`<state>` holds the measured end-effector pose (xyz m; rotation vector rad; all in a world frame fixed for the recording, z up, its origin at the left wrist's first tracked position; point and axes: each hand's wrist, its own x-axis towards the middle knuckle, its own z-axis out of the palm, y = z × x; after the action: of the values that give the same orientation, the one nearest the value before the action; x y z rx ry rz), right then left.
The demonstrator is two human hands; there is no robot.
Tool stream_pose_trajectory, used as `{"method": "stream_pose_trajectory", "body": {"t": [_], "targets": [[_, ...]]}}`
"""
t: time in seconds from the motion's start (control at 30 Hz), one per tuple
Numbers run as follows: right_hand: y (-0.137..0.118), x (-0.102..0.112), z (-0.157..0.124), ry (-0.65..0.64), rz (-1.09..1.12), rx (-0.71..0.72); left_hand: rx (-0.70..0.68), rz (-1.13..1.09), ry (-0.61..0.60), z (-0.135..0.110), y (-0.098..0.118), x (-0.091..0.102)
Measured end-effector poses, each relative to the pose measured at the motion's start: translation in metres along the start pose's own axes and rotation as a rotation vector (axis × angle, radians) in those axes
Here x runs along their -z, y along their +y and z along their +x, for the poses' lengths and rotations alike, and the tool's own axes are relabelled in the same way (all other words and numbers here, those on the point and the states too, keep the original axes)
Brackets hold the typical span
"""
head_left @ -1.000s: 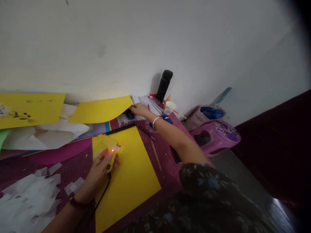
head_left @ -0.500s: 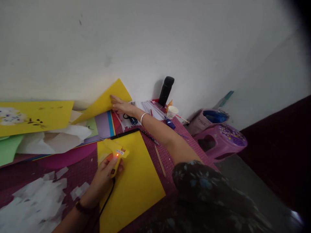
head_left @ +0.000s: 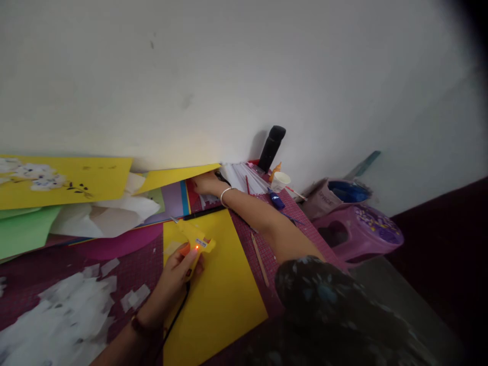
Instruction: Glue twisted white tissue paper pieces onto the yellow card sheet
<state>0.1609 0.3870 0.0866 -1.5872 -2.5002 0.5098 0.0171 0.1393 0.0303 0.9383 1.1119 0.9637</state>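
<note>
My left hand is closed around the grip of a yellow hot glue gun. Its small red light glows and a black cord trails from the handle. Below it lies a large yellow sheet, with the gun's nozzle pointing towards the back left. At the far side of the table my right hand reaches under the edge of another yellow sheet. That sheet hides its fingers, so what they touch cannot be seen. Beside this hand are a black loop-like handle and coloured papers.
White paper scraps are heaped at the front left. A decorated yellow sheet rests on papers behind them. To the right are a pencil, a blue bottle, a white cup, a black bottle and a pink stool.
My right hand has moved from on top of the back yellow sheet to beneath its edge, and the raised sheet has dropped lower. My left hand still holds the glue gun. The view has shifted slightly left.
</note>
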Motion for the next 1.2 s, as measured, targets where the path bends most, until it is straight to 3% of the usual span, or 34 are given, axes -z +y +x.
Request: {"method": "stream_pose_trajectory", "body": {"t": [0.17,0.3,0.37,0.47,0.57,0.7,0.8,1.0,1.2], "targets": [[-0.016,-0.017,0.001,0.045,0.047,-0.029,-0.056,0.063,-0.04,0.002,0.0,0.002],[-0.017,0.007,0.007,0.065,0.135,-0.082,-0.058,0.068,-0.084,0.004,-0.003,0.003],[-0.009,0.028,0.002,0.005,0.221,-0.086,-0.057,0.049,-0.083,0.004,-0.003,0.002],[0.009,0.057,-0.026,-0.101,0.411,-0.057,-0.085,0.036,-0.07,0.005,-0.004,0.001],[0.025,0.067,-0.078,-0.124,0.675,-0.017,-0.127,0.079,-0.078,0.006,-0.003,0.001],[0.029,0.051,-0.16,-0.02,1.221,-0.05,-0.192,0.089,-0.079,0.005,0.003,0.0],[0.024,0.033,-0.212,0.092,1.397,-0.11,-0.218,0.07,-0.076,0.002,0.007,-0.002],[0.008,0.011,-0.278,0.292,1.526,-0.156,-0.107,-0.157,-0.025,-0.017,0.019,-0.012],[-0.018,-0.025,-0.299,0.582,1.394,-0.089,0.059,-0.349,0.022,-0.052,0.019,-0.015]]}}
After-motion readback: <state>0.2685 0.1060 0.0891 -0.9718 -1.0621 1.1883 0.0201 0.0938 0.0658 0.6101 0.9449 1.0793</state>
